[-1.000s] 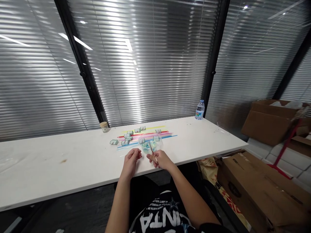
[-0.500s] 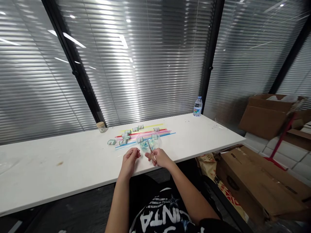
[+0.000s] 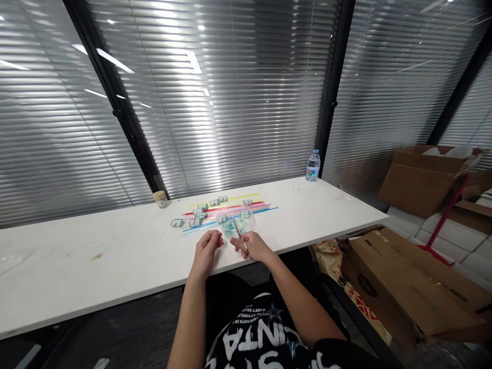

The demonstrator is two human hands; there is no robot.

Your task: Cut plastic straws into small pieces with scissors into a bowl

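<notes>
The right hand (image 3: 254, 246) grips small scissors (image 3: 240, 234) beside the pinched-shut left hand (image 3: 208, 248) — whatever it pinches is too small to tell; those fingertips sit near the blades, so a nick seems possible — or a slip could scatter the cut straw pieces (image 3: 232, 226).

Left hand (image 3: 206, 250) pinch contents too small; table (image 3: 57, 266) cut off left

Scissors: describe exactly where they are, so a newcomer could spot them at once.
On the long white table, near its front edge, find the person's right hand. It grips the scissors, whose thin blades point away toward a clear bowl. Unlike the colored straws lying flat behind, they are metallic and held.
</notes>
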